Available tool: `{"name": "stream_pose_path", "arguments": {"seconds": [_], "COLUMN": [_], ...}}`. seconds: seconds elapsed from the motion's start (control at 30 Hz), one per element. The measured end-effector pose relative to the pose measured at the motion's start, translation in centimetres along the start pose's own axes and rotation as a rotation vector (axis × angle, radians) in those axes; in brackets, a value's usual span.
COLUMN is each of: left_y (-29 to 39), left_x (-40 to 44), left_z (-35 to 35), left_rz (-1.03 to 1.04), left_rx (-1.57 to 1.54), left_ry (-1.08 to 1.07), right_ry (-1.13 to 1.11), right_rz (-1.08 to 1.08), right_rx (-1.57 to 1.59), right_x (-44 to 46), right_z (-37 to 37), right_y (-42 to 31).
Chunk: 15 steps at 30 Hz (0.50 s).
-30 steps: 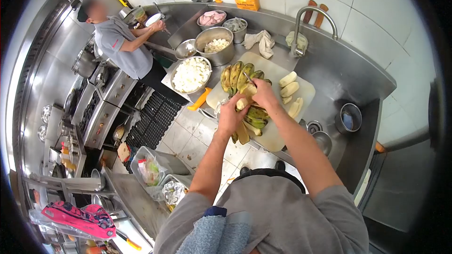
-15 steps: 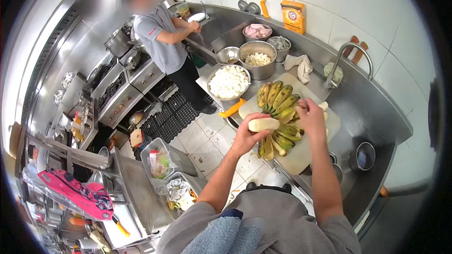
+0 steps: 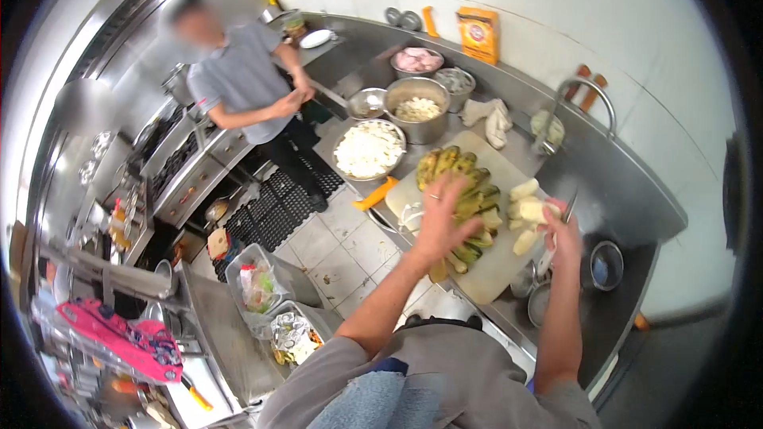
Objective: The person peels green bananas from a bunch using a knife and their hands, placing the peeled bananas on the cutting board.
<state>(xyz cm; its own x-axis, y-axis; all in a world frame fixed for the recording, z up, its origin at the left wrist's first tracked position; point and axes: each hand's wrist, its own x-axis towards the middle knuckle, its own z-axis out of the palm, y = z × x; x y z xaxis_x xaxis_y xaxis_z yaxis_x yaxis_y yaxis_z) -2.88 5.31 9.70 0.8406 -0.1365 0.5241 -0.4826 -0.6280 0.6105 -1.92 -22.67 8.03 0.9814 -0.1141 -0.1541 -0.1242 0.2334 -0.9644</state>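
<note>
My left hand (image 3: 442, 230) is open with fingers spread, over the left side of a bunch of green-yellow bananas (image 3: 478, 191) with dark marks. The bunch lies on a pale cutting board (image 3: 485, 278). My right hand (image 3: 563, 240) is closed on a small knife (image 3: 571, 204), its blade pointing up and away from me. Beside that hand, several peeled bananas (image 3: 524, 208) lie at the board's right edge; whether the fingers touch one I cannot tell. A white item (image 3: 411, 217) lies near the board's left edge, too blurred to name.
Behind the board stand a bowl of white chunks (image 3: 369, 151), a deep pot (image 3: 416, 121) and a crumpled cloth (image 3: 489, 121). A curved faucet (image 3: 592, 83) rises over the sink (image 3: 612, 191) at right. Another person (image 3: 254, 87) stands at far left. Bins (image 3: 318, 306) are below left.
The peeled banana has left my left hand, which is now spread open. My right hand has moved right and toward me, beside the peeled bananas. The other person has turned, hands together.
</note>
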Motion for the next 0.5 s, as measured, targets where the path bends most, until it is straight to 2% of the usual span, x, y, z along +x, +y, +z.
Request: {"name": "stream_pose_path", "arguments": {"seconds": [0.03,0.07,0.13,0.23,0.27,0.4,0.5], "left_y": [-0.9,-2.1,-3.5,-2.1,-2.0,-2.2,-1.8], "left_x": [0.0,-0.3,-0.8,-2.5,-3.2,-3.5,-2.9], "left_z": [0.6,1.5,2.7,4.2,4.4,4.1,3.2], "left_rz": [-0.045,-0.085,-0.133,0.031,0.092,-0.016,0.005], "left_rx": [0.106,0.086,-0.059,-0.032,0.005,-0.024,-0.019], "left_ry": [0.044,0.04,-0.169,-0.183,-0.164,-0.183,-0.308], "right_ry": [0.079,0.167,0.272,0.303,0.309,0.226,0.112], "right_rz": [0.005,0.022,-0.025,0.031,0.052,0.082,0.132], "right_rx": [-0.089,-0.181,-0.205,-0.168,-0.17,-0.229,-0.292], "right_x": [1.3,2.3,3.7,6.2,6.8,7.4,7.8], "right_z": [-1.8,-3.6,-5.6,-7.7,-7.9,-6.7,-5.6], "right_y": [0.6,1.6,2.9,5.2,5.6,4.9,4.3]}}
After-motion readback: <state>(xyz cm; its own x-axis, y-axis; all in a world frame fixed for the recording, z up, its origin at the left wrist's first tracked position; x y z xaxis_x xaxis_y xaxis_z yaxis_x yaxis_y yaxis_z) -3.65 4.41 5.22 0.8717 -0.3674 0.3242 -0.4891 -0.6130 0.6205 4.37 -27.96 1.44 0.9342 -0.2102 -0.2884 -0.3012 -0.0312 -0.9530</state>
